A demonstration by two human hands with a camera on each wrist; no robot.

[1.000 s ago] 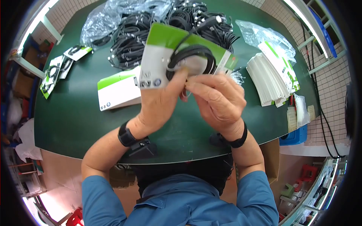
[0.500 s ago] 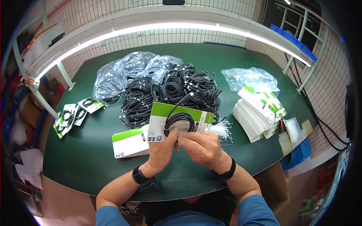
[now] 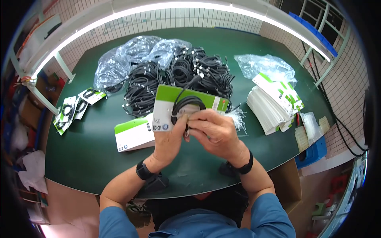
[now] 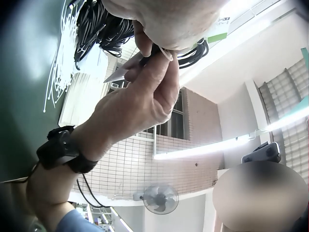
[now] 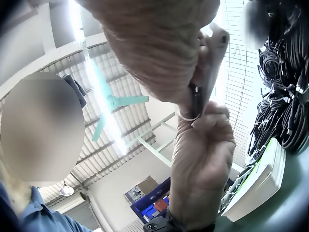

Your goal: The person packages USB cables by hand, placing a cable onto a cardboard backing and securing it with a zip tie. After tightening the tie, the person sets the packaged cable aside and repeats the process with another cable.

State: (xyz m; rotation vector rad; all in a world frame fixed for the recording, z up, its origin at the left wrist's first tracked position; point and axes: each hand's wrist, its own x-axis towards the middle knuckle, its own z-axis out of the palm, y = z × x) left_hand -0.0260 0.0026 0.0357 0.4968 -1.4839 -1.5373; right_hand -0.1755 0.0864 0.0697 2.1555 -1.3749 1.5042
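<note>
"What are we holding?"
"Our left hand (image 3: 168, 143) grasps the card (image 3: 163, 107), cable (image 3: 191, 99) coiled on it just beyond the grip."
"And our right hand (image 3: 217, 134)?"
"Pinching the tie (image 4: 166, 53) beside that grip; the card stack (image 3: 265, 111) lies farther right."

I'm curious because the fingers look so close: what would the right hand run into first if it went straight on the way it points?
The right hand would probably meet the thumb of the left hand first, beside the coiled cable. Depth is unclear, so they may already touch.
</note>
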